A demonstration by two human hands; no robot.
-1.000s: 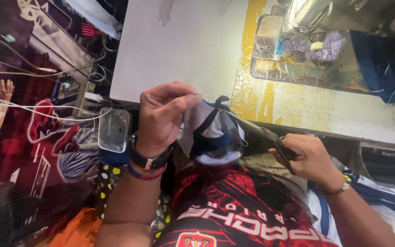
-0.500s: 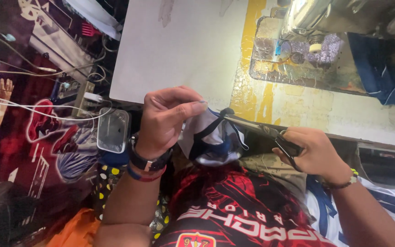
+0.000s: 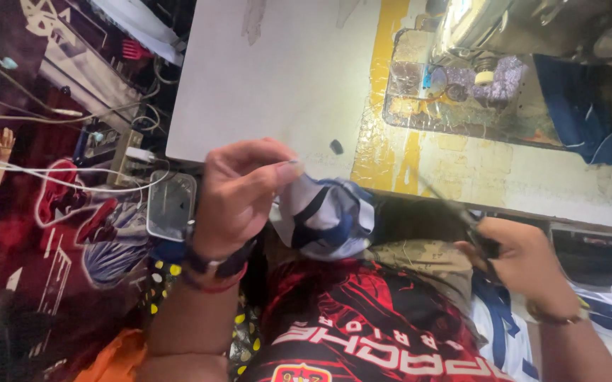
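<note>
- Right now the cloth [image 3: 327, 216], a bunched piece in white, grey and navy, hangs just off the near edge of the table [image 3: 277, 78], above the person's lap.
- Left hand [image 3: 238, 191] pinches the cloth's upper corner between thumb and fingertips, the other fingers curled in, wrist banded with a dark strap and a red one.
- Right hand [image 3: 522, 258] is closed around the handles of the scissors [image 3: 461, 216]; the blades point up and left, toward the cloth, blurred, so I cannot tell whether they touch it or how far they gape.
- Below the cloth sits the red and black shirt [image 3: 362, 325] the person wears.
- Just beyond the cloth, a small dark spot lies on the pale tabletop, beside a yellow stripe [image 3: 384, 92].
- Farther up right, the sewing machine [image 3: 525, 28] stands over a worn metal plate [image 3: 454, 106], with blue fabric [image 3: 575, 106] lying at its right.
- Off the table's left edge, a clear plastic box [image 3: 170, 205] sits near the left wrist, with white cables [image 3: 51, 173] running across a dark printed sheet.
</note>
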